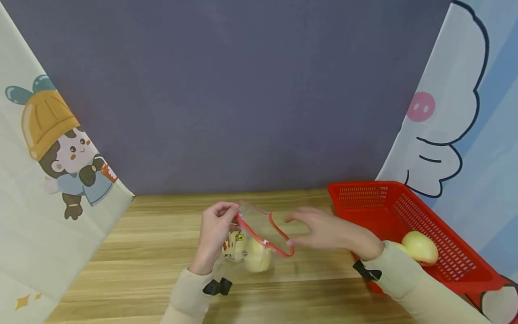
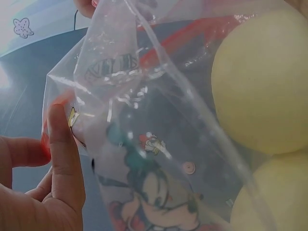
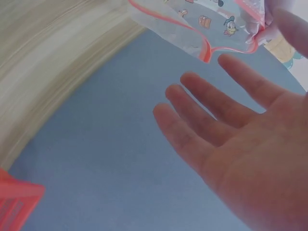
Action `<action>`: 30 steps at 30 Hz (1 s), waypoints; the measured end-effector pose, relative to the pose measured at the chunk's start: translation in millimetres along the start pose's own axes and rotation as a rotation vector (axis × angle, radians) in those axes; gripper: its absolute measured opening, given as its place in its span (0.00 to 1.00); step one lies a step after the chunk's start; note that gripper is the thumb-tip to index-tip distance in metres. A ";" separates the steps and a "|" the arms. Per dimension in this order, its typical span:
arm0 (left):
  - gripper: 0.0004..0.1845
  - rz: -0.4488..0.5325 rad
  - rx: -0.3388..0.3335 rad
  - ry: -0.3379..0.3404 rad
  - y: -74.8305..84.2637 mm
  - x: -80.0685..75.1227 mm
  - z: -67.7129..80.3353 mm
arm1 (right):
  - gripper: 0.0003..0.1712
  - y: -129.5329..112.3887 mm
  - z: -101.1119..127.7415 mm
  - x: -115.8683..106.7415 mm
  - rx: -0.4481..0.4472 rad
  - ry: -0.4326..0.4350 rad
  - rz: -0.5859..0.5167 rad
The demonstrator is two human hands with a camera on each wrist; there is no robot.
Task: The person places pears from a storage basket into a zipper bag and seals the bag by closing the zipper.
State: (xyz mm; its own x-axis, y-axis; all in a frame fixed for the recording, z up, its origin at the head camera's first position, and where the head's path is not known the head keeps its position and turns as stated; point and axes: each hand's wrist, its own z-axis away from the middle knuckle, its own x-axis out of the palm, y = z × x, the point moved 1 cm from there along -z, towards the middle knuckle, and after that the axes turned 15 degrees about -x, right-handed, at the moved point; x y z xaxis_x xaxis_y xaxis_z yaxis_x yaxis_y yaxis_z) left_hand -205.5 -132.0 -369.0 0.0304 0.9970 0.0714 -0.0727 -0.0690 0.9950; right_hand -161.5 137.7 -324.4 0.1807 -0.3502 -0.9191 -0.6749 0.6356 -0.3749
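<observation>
On the wooden table (image 1: 154, 265), left hand (image 1: 214, 229) pinching the red-edged rim of a clear printed zip bag (image 1: 259, 234) holding two pale yellow apples (image 1: 256, 258), right hand (image 1: 323, 231) released, fingers straight beside the bag mouth, red basket (image 1: 376, 202) at right holding another apple (image 1: 421, 247)

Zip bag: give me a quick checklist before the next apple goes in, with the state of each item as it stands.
1. Zip bag held: ok, left hand pinches its red rim.
2. Mouth open: ok, the red rim gapes toward the right hand.
3. Right hand free: ok, fingers straight, holding nothing.
4. Bag contents: ok, two pale yellow apples show through the plastic in the left wrist view.
5. Next fruit available: ok, apple lies in the red basket.
6. Room left in the bag: cannot tell.
</observation>
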 end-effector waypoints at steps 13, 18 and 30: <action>0.11 0.044 -0.015 0.029 4.2 -4.8 1.8 | 0.38 9.3 29.9 -17.6 0.099 0.018 0.017; 0.11 0.048 -0.014 0.025 4.3 -5.2 1.9 | 0.43 15.9 40.5 -25.3 0.126 0.052 0.050; 0.08 0.033 -0.017 0.033 6.4 -4.9 4.7 | 0.50 32.4 59.1 -35.1 0.171 0.117 0.143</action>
State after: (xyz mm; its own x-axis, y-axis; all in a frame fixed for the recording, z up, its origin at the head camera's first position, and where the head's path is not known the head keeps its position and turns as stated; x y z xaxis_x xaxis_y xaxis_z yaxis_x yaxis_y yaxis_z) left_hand -201.4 -137.4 -362.7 -0.0055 0.9949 0.1012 -0.0903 -0.1013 0.9907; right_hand -147.4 211.3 -311.5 0.0013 -0.3198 -0.9475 -0.5545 0.7882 -0.2668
